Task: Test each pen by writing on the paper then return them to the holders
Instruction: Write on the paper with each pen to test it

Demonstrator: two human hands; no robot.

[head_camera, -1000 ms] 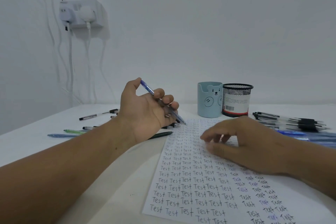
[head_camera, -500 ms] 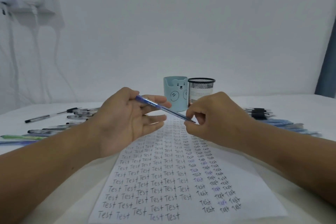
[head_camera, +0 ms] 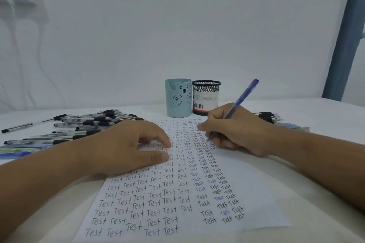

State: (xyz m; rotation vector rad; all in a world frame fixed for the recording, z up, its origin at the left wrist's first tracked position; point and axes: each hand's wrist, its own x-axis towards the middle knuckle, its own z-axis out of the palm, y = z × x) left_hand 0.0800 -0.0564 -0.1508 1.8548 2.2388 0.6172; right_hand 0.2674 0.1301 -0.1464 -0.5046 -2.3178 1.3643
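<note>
The right hand (head_camera: 235, 130) is gripping a blue pen (head_camera: 240, 100); the left hand (head_camera: 126, 146), fingers relaxed, is pressing the paper (head_camera: 256, 199) reading "Test".

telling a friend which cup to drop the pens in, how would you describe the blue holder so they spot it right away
Start at the sheet of paper covered in the word Test and follow it to its far edge, where two cups stand side by side near the wall. The blue holder is the left one. Unlike the black mesh cup beside it, it is solid pale blue with a bear face drawn on it.
</note>
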